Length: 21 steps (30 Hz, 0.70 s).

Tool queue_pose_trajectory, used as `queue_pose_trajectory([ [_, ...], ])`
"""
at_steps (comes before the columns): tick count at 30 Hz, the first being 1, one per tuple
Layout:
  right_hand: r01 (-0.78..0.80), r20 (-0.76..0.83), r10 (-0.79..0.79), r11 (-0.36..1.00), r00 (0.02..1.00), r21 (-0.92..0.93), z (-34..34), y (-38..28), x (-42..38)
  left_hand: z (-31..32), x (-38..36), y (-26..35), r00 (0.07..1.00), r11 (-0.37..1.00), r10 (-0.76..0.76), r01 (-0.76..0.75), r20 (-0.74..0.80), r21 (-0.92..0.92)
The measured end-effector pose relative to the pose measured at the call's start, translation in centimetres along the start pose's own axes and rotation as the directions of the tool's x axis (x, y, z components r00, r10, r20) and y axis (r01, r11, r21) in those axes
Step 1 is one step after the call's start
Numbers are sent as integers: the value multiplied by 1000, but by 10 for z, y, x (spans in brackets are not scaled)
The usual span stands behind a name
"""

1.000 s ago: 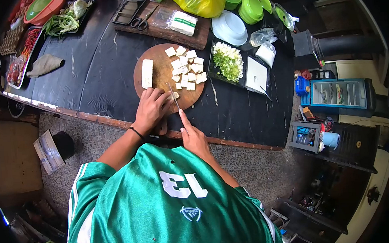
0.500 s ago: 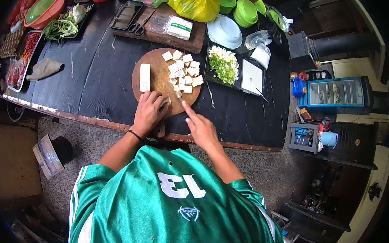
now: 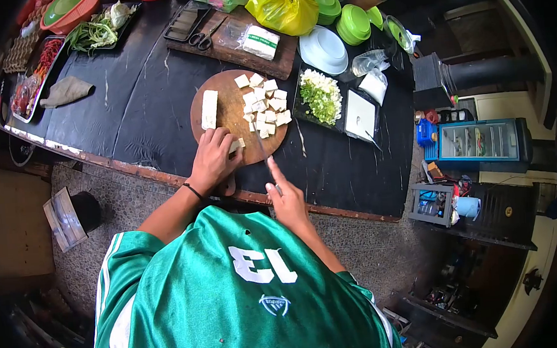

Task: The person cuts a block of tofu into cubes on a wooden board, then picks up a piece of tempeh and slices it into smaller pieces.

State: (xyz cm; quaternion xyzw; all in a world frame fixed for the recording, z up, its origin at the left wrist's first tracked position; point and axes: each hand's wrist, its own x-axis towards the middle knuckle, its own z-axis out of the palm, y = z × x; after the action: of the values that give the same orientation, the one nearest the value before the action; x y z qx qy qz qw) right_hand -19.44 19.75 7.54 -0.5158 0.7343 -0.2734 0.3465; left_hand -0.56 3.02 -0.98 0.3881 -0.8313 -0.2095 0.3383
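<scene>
On the round wooden cutting board, my left hand is closed over a short piece of tofu, fingers curled and partly hiding it. My right hand grips a knife, its index finger stretched along the top. The blade is nearly edge-on, with its tip close to several tofu cubes heaped on the board's right side. A long uncut block of tofu lies just beyond my left fingertips.
Behind the board, a thick wooden plank carries scissors and a wrapped white block. To the right are a tray of chopped greens and a white container. A grey cloth lies left.
My right hand has drawn slightly back toward me, and the knife blade has turned from showing its flat side to nearly edge-on. My left hand stays on the tofu piece.
</scene>
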Motion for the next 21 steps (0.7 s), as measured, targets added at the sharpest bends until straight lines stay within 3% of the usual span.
queue_pose_trajectory([
  [1,-2,-4,2,1000,1000,3,6,6,-2,1,1,0,1000,1000,24,-24,-19,18],
  [3,154,-26,-155,987,988,-49,16,14,-7,2,0,2,998,998,48,-47,-31,34],
  [7,34,34,-34,999,999,0,22,11,-8,-1,0,3,999,1000,22,-22,-28,7],
  [10,136,-3,-137,989,991,-51,25,17,-6,-2,-1,4,999,1000,23,-23,-45,8],
  [21,139,41,-135,983,990,-119,24,20,0,-2,-2,-2,997,998,58,-58,-49,-13],
])
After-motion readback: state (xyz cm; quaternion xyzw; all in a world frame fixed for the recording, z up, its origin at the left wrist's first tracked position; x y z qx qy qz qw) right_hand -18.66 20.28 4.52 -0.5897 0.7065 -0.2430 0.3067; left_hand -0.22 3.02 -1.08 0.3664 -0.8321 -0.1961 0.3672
